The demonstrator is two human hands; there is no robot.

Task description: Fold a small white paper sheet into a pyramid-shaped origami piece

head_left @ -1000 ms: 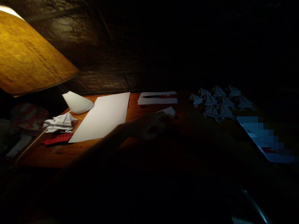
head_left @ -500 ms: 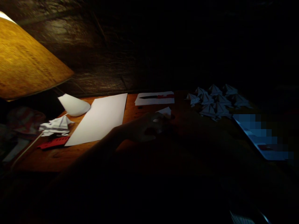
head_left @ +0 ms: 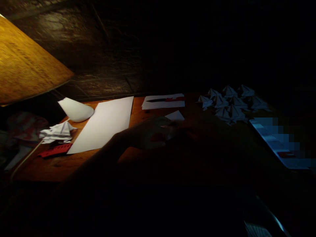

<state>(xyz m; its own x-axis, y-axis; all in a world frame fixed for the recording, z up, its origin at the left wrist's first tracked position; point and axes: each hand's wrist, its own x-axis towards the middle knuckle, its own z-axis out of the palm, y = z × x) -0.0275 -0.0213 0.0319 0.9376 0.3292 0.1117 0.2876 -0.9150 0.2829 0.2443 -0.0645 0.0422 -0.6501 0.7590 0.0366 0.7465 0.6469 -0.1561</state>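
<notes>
In deep shadow at the middle of the table, my left hand has its fingers closed on a small folded piece of paper. A pale corner of the paper sticks up past the fingertips. My right hand is barely visible in the dark, meeting the left at the paper; its fingers cannot be made out. Behind the hands lies a knife with a dark blade and red handle, on a small stack of white paper. To the left is a large white sheet.
Several folded paper figures stand at the back right. Near them lies a bluish lit device, partly pixelated. On the left are a lampshade, a curved white lamp base, a crumpled-looking folded paper and a red object.
The view has shifted slightly. My right hand now shows faintly beside the left at the paper. The left hand stays in nearly the same place.
</notes>
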